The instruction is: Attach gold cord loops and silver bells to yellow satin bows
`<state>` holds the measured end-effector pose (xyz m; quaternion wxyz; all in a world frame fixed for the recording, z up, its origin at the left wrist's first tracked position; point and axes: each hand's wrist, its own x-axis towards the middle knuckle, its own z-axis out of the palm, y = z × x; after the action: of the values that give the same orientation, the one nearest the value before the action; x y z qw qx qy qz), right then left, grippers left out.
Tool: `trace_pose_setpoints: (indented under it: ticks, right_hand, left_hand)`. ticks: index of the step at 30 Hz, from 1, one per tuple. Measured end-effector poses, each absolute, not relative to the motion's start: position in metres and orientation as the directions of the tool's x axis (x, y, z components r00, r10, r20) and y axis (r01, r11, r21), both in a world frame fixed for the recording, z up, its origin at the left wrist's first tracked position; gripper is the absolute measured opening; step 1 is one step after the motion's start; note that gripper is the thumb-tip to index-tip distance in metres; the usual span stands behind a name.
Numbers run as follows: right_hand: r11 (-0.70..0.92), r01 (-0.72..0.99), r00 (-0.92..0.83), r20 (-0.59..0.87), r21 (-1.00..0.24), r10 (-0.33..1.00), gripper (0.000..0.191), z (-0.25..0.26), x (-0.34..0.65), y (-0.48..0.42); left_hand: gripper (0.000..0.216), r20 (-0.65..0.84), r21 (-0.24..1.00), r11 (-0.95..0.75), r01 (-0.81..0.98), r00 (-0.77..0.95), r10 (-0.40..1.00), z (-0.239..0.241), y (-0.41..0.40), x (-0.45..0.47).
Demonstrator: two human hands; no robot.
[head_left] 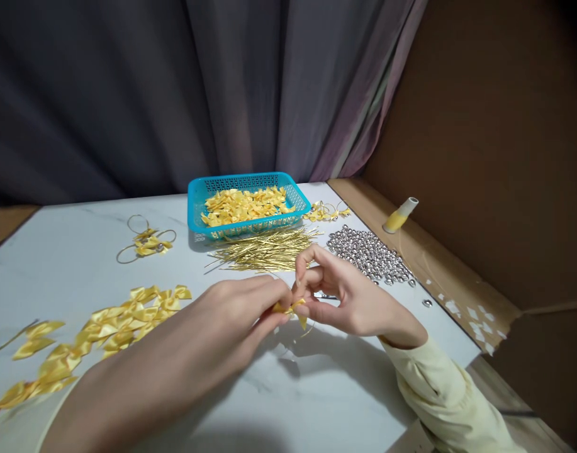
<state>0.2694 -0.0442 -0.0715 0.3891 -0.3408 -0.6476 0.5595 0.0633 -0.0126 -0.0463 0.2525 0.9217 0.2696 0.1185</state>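
Note:
My left hand (pixel 248 308) and my right hand (pixel 352 302) meet over the near middle of the table. Both are closed in a pinch on one yellow ribbon bow (pixel 302 314), partly hidden by the fingers. A thin wire end (pixel 308 331) sticks out below the bow. Just behind the hands lies a pile of gold wire ties (pixel 262 250). Beyond my right hand spreads a heap of small shiny silver pieces (pixel 368 251). Several loose yellow bows (pixel 123 318) lie left of my left forearm. Part of a dark metal object (pixel 324 296) shows behind my right fingers.
A blue basket (pixel 192 217) at the back holds many yellow bows. Bows on wire loops lie in a left cluster (pixel 151 244) and a right cluster (pixel 333 212). A yellow-and-white tube (pixel 400 216) and white scraps (pixel 479 324) are on the cardboard (pixel 443 264) at right.

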Motion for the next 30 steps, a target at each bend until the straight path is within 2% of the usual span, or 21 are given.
trace_pose_setpoints:
  ticks: [13,16,21,25,30]
  right_hand:
    - [0.152,0.014,-0.481,0.127,-0.988,0.867,0.031,-0.073,0.271,-0.043]
    - [0.159,-0.008,-0.471,0.144,-0.987,0.870,0.030,-0.072,0.271,-0.043]
    - [0.172,-0.066,-0.431,0.183,-0.983,0.883,0.027,-0.068,0.272,-0.043]
    - [0.149,-0.115,-0.432,0.185,-0.982,0.883,0.031,-0.068,0.274,-0.044]
    - [0.103,-0.187,-0.429,0.176,-0.977,0.886,0.038,-0.069,0.274,-0.043]
  left_hand:
    - [0.016,0.100,0.512,-0.735,0.443,0.820,0.564,-0.045,-0.008,0.066]
    - [0.014,0.071,0.584,-0.680,0.443,0.806,0.587,-0.040,-0.006,0.070]
    - [0.006,-0.021,0.765,-0.451,0.459,0.719,0.695,-0.036,0.001,0.077]
    - [0.010,-0.103,0.844,-0.343,0.412,0.753,0.649,-0.038,0.006,0.076]
    - [0.008,-0.168,0.869,-0.293,0.400,0.793,0.585,-0.035,0.006,0.074]
